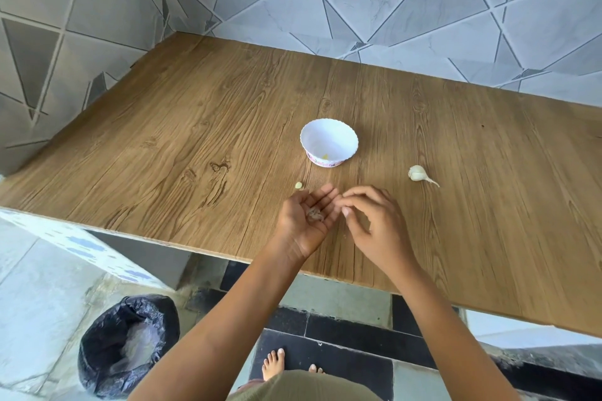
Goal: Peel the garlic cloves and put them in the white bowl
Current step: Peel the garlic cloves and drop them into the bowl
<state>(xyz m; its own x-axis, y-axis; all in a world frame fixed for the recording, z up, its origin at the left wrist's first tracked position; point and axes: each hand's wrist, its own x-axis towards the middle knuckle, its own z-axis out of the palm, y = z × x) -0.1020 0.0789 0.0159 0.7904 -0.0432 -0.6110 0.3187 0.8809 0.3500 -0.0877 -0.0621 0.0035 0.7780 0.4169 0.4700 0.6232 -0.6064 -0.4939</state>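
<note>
The white bowl [329, 142] stands in the middle of the wooden table [195, 127], with a small yellowish piece inside near its front wall. A garlic bulb [418, 173] with a stalk lies to the bowl's right. One peeled clove [298, 185] sits on the table just left of my hands. My left hand [306, 218] is palm up with straight fingers, and papery garlic skins [314, 214] rest in the palm. My right hand [371, 221] hovers beside it, fingertips curled at the left hand's fingers; whether it pinches anything is hidden.
The near table edge runs just below my wrists. A bin lined with a black bag [128, 345] stands on the floor at the lower left. Tiled walls close off the table's back and left sides. My bare feet [273, 363] show beneath.
</note>
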